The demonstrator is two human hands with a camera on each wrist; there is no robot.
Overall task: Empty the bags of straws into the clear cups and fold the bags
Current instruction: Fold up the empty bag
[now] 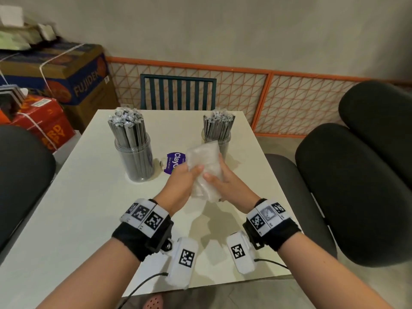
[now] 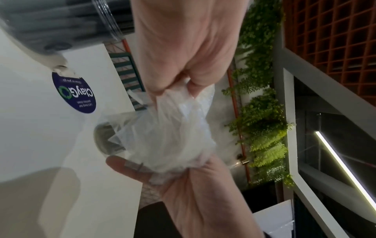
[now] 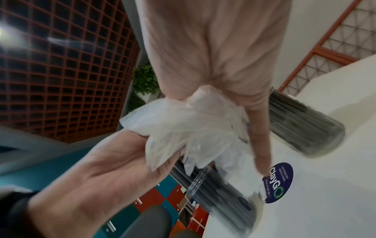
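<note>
A crumpled clear plastic bag hangs above the middle of the white table, held between both hands. My left hand grips its left side with curled fingers, and my right hand grips its right side. The wrist views show the bag bunched between the two palms, with no straws seen inside. Two clear cups packed with grey wrapped straws stand upright behind it: the left cup and the right cup, which the bag partly hides.
A round purple sticker lies on the table between the cups. A dark slatted chair stands at the far edge, with dark padded seats on both sides. Cardboard boxes are stacked at the back left.
</note>
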